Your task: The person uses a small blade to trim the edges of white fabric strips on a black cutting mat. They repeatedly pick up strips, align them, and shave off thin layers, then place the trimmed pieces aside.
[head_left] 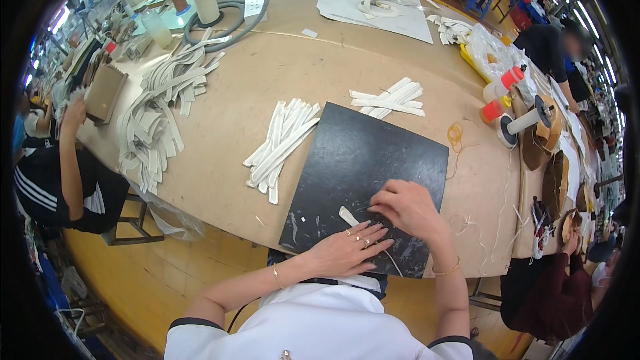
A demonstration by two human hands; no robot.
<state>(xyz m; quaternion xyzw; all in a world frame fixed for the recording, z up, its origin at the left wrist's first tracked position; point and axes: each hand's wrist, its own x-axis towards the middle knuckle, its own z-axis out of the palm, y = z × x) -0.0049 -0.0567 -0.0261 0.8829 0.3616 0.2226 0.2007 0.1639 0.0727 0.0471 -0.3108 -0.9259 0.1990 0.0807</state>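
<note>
A black square board (363,153) lies at the table's near edge in front of me. My left hand (350,248) rests flat on its lower part, fingers stretched out, over a short white strip (347,215) whose rounded end shows beyond the fingers. From under that hand a thin white cord (395,263) runs toward the near edge. Just right of the strip, my right hand (405,208) is closed with bent fingers, low over the board; whatever its fingertips pinch is hidden. Small white scraps and smears dot the board.
White strips lie in bundles left of the board (283,143) and beyond it (390,99). A larger pile of pale strips (157,113) sits farther left. Red-capped bottles (495,108) and a thread spool (523,122) stand at right. Loose yellow thread (455,137) lies nearby. Co-workers sit around the table.
</note>
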